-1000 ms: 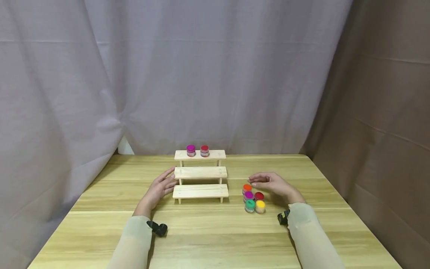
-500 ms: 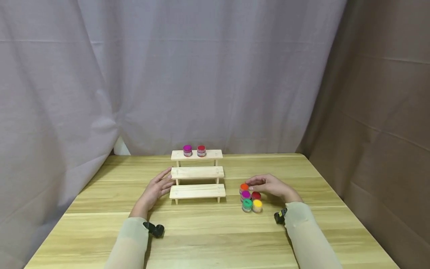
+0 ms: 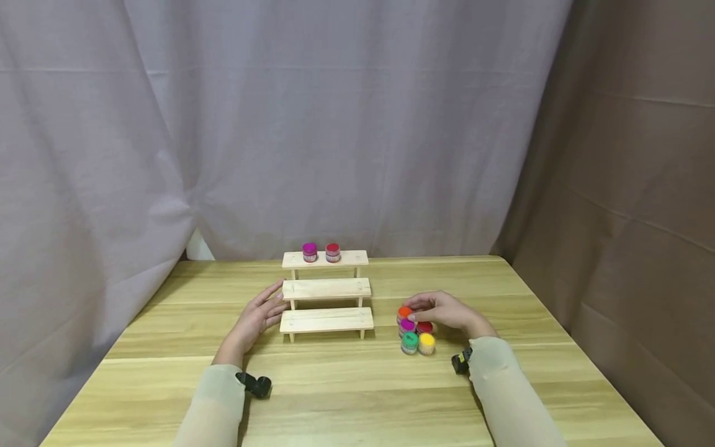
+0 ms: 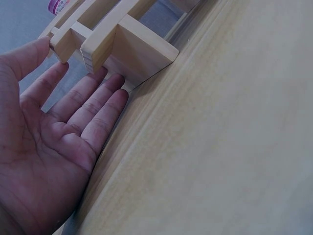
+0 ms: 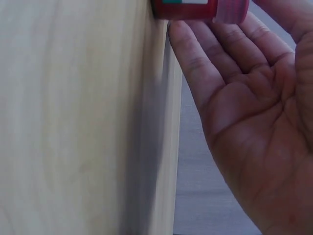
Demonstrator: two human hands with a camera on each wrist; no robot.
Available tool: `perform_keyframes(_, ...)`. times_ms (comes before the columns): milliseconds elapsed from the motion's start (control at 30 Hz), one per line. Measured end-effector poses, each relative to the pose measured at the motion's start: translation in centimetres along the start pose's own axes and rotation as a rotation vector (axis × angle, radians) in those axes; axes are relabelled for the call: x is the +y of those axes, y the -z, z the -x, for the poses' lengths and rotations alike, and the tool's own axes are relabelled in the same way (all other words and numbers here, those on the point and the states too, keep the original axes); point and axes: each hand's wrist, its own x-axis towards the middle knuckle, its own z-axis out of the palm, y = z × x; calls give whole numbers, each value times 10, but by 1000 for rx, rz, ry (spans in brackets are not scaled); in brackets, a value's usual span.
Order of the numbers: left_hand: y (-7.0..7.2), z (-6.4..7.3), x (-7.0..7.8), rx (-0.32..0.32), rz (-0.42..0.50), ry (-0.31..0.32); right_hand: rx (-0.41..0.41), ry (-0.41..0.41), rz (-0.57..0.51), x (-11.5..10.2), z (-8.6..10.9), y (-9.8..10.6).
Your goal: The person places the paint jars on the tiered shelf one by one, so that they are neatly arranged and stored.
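Change first: the right hand point(image 3: 449, 312) has moved in on the orange-lidded jar point(image 3: 404, 311). Half a second ago the thumb was off to the jar's right; now it overlaps the near-right edge of the lid, with the fingers at the back. Reads as this jar being singled out from the group. Right grip: cannot tell whether it is grasping or only poised around the jar. The right wrist view has just a red jar body point(image 5: 186, 9) at its top edge.

Orange-lidded jar is on the tabletop point(image 3: 335, 397), at the back of the cluster, right of the wooden stand point(image 3: 326, 288). In front of it, the loose purple jar point(image 3: 406, 326); red-lidded jar point(image 3: 425, 328) beside that; green point(image 3: 410, 343) and yellow point(image 3: 427, 343) jars nearest.

Left hand point(image 3: 257, 323) unchanged: grip released, fingers extended at the stand's left end. Top shelf carries an upper purple jar point(image 3: 310, 252) and an upper red jar point(image 3: 332, 252), both upright.
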Motion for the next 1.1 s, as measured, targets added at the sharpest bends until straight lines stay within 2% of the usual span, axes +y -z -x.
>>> perform_keyframes(367, 4, 1, 2, 5, 17, -2, -1, 14, 22, -1, -9, 0)
perform_keyframes(600, 1, 0, 2, -21, -8, -10, 13, 3, 10, 0, -2, -1)
perform_keyframes(1100, 1, -2, 0, -15, 13, -6, 4, 0, -8, 0, -1, -3)
